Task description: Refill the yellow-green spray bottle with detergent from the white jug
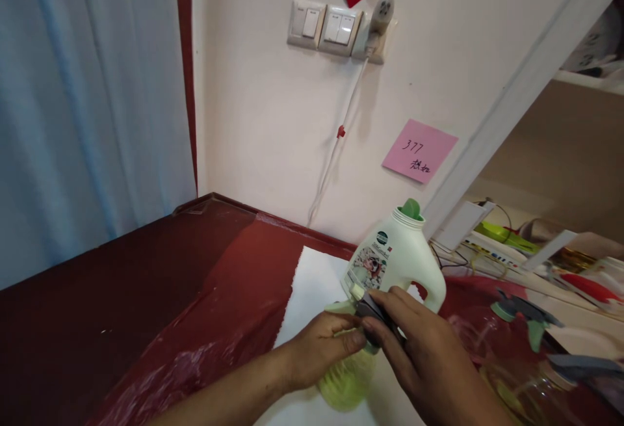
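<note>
My left hand (322,346) is wrapped round the neck of a small pale green spray bottle (347,379) that stands on a white sheet (312,296). Over the bottle's grey spray head (369,309) my right hand (424,354) is closed, fingers gripping it. Just behind stands a white detergent jug (397,257) with a green cap and a side handle, upright and apart from both hands.
The dark red table (146,296) runs left to a blue curtain (88,101). At the right stand clear spray bottles (521,341) with grey-green triggers. Wall switches (326,26), a plugged white cable (336,146), a pink note (419,151) and a cluttered shelf (536,244) lie behind.
</note>
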Demonstrator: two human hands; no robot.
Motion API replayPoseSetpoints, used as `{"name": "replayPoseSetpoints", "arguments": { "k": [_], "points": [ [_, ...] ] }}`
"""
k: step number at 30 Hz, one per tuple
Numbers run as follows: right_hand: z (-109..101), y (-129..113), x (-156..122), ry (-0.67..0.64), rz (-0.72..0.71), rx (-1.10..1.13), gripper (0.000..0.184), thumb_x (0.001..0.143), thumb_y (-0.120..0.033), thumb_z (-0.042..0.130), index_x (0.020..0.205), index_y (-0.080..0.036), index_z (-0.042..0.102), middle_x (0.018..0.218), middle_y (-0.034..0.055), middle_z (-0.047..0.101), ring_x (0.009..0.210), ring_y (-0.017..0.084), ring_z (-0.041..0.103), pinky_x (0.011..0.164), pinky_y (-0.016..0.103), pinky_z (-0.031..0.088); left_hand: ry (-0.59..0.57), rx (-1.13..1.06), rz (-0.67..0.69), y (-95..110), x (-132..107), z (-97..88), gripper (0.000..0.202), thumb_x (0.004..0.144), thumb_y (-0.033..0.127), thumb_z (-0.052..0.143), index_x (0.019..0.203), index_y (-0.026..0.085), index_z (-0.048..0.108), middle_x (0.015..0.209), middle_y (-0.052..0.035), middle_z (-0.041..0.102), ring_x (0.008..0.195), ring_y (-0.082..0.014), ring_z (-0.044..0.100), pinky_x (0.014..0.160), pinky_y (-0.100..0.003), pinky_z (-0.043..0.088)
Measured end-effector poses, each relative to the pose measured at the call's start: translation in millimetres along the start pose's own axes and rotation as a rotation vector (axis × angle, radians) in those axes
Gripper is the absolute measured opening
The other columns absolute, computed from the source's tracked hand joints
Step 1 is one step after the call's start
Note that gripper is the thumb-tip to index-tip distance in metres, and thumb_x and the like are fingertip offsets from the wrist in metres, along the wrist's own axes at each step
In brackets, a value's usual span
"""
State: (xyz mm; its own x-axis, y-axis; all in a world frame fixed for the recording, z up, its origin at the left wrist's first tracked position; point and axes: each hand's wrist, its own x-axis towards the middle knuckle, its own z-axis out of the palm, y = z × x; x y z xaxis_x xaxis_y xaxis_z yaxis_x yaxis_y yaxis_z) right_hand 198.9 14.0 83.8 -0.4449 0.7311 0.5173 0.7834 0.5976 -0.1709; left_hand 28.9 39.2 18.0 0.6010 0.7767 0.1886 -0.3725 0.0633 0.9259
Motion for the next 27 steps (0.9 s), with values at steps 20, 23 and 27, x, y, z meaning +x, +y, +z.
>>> {"name": "replayPoseSetpoints", "arguments": {
  "k": [20, 23, 27],
  "points": [
    [-0.8, -3.9, 3.5, 0.036, -0.025, 0.009, 0.019, 0.097, -0.022, 0.049, 0.108, -0.019, 0.064, 0.081, 0.0064, 0.066, 0.069, 0.025, 0.070, 0.054, 0.035, 0.058, 0.067, -0.090, 0.005, 2.9, 4.7, 8.8, 0.038, 0.070, 0.015, 0.080, 0.108, 0.015, 0.076, 0.100, -0.0041, 0.076, 0.101, -0.0250, 0.068, 0.095, -0.036, 0.048],
    [0.8, -3.2, 2.7, 0.031, 0.018, 0.037, 0.021, 0.099, -0.025, 0.049, 0.110, -0.020, 0.065, 0.083, 0.0063, 0.067, 0.072, 0.025, 0.071, 0.058, 0.038, 0.059, 0.078, -0.005, 0.010, 0.7, 2.8, 6.4, 0.033, 0.074, 0.021, 0.078, 0.106, 0.014, 0.078, 0.098, -0.0059, 0.077, 0.102, -0.0278, 0.069, 0.095, -0.038, 0.048],
    [2.1, 2.2, -9.4, -0.007, 0.109, 0.117, 0.031, 0.104, -0.034, 0.044, 0.131, -0.028, 0.058, 0.098, 0.0069, 0.070, 0.090, 0.026, 0.072, 0.072, 0.041, 0.062, 0.079, 0.122, 0.084, -0.7, 0.5, 4.2, 0.035, 0.084, 0.029, 0.074, 0.117, 0.018, 0.076, 0.115, -0.0070, 0.075, 0.116, -0.0295, 0.064, 0.105, -0.041, 0.044]
  ]
}}
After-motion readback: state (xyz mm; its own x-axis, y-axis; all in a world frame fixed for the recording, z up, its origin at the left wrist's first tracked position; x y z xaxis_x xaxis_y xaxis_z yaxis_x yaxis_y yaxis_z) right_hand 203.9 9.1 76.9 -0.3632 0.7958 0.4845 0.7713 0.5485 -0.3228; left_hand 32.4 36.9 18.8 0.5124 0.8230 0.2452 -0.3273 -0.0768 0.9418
